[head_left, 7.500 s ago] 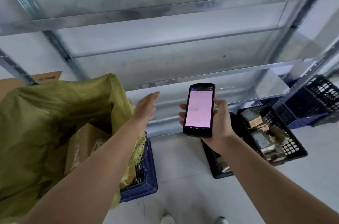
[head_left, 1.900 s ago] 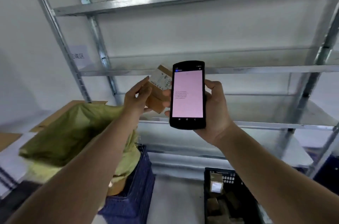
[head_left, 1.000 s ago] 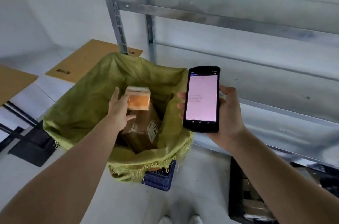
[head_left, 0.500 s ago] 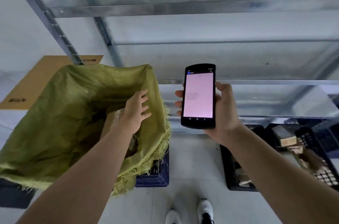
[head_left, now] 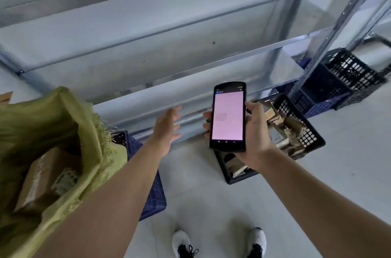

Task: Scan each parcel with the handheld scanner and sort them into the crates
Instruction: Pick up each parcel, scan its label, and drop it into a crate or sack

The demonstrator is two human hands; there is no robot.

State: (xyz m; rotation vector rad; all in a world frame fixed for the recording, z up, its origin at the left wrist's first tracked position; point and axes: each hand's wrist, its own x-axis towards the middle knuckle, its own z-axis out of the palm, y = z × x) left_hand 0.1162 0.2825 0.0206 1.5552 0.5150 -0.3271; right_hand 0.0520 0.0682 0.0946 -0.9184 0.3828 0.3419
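Galvanised steel shelving (head_left: 190, 50) fills the background, its thin, dull-grey shelves standing on a pale smooth floor (head_left: 349, 152). All positions below are referenced to the handheld scanner (head_left: 228, 117), a flat black slab with rounded corners and a lit pink screen. The right hand (head_left: 255, 130) grips the scanner by its edges, thumb on the right side and fingertips wrapped round the left, with the screen tilted toward the wearer, probably so that the readout stays legible. Left of the scanner and apart from it, the left hand (head_left: 167, 125) is spread, fingers straight, holding nothing; it is judged to be between parcels. Behind and to the right of the scanner, partly hidden by the right hand, sits a black crate (head_left: 304, 130) of perforated plastic lattice holding several small brown cardboard parcels (head_left: 273, 118). Further right, beside a shelving upright, stand more latticed crates (head_left: 338, 80); their contents cannot be made out. Far left of the scanner, a coarse woven yellow-green sack (head_left: 63, 130) with a frayed rim sits in a blue crate (head_left: 152, 190), mouth open upward for access, with a taped brown parcel (head_left: 40, 179) inside awaiting scanning.
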